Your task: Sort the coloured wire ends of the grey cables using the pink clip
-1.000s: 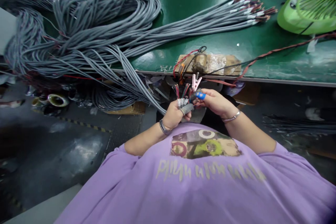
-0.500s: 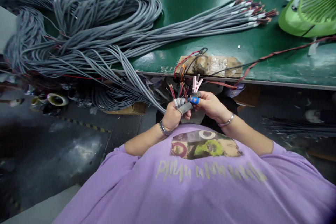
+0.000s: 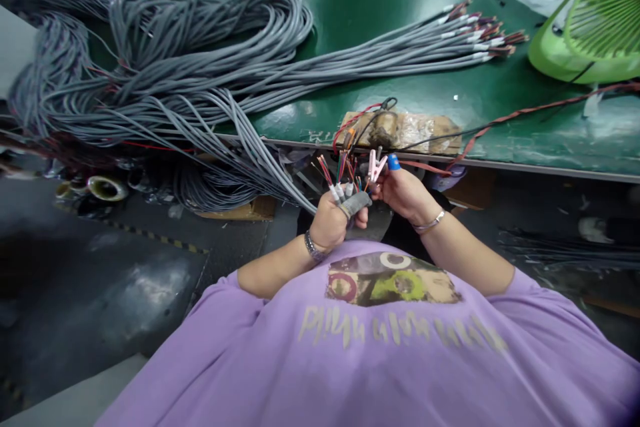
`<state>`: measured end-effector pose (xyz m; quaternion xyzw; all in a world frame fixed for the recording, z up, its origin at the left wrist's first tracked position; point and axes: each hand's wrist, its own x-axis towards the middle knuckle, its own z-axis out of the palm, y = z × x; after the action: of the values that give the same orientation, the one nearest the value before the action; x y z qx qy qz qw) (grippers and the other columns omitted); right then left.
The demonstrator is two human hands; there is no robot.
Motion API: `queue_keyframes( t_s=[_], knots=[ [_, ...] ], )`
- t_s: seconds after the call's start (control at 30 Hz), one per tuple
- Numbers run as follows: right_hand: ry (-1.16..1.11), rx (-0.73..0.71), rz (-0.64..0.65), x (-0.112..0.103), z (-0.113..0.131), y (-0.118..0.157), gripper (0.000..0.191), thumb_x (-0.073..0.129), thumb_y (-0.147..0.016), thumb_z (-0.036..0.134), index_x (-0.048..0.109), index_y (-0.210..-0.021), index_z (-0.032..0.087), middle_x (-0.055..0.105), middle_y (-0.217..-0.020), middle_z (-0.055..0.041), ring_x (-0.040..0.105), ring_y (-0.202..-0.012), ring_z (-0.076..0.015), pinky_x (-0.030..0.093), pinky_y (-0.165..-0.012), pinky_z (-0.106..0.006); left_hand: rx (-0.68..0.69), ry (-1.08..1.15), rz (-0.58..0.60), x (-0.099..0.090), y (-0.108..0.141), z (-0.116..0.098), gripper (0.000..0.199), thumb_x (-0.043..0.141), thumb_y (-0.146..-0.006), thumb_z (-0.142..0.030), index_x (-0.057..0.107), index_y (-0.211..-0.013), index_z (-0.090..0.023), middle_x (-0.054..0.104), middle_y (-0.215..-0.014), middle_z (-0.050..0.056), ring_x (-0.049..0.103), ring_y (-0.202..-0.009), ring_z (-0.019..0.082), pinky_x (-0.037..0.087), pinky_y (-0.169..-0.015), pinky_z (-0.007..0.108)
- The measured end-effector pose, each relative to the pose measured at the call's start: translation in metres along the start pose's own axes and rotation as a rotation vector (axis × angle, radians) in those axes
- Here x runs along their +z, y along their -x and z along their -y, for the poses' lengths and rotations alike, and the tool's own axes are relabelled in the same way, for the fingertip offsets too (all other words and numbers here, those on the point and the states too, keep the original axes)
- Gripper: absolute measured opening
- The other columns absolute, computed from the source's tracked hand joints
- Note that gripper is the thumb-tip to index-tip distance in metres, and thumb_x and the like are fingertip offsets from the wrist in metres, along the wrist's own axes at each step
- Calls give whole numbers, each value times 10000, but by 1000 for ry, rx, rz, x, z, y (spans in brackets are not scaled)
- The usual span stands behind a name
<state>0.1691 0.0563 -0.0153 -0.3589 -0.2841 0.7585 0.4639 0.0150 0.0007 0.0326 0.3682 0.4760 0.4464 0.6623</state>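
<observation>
Within closed fingers of the left hand, cables have wires already uncovered but loose, and I cannot tell if the right hand grips one.

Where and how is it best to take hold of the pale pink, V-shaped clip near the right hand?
Likely by the two spread arms of the pale pink clip, pinched across the V, coming from the right, where the right hand is. Its arms stand apart and exposed; its narrow end lies close to that hand.
</observation>
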Motion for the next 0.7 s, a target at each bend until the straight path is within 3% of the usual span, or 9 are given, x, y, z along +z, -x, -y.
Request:
queue_keyframes(
  t_s=[0.13,0.33,0.7],
  knots=[
    [75,-242,-85,11,-4,-6,555,666,-739,750,623,-712,197,585,-617,7,490,-550,-108,403,-527,-250,6,-4,-5,3,-4,1,449,823,-621,-528,581,-701,-157,584,-506,-39,512,-397,72,435,-390,189],
    [-148,-27,-43,22,1,-7,548,675,-735,749,650,-770,203,664,-706,-11,574,-603,-137,445,-561,-280,-2,-8,-8,4,-9,5,468,829,-607,-533,561,-708,-164,589,-500,-42,512,-391,76,441,-391,190],
    [-212,-8,-35,20,-2,-8,556,614,-773,768,673,-841,219,671,-710,-10,597,-629,-151,470,-590,-288,-22,-28,1,3,-9,7,463,828,-612,-529,553,-698,-167,586,-494,-45,504,-385,73,437,-386,185]
  ],
)
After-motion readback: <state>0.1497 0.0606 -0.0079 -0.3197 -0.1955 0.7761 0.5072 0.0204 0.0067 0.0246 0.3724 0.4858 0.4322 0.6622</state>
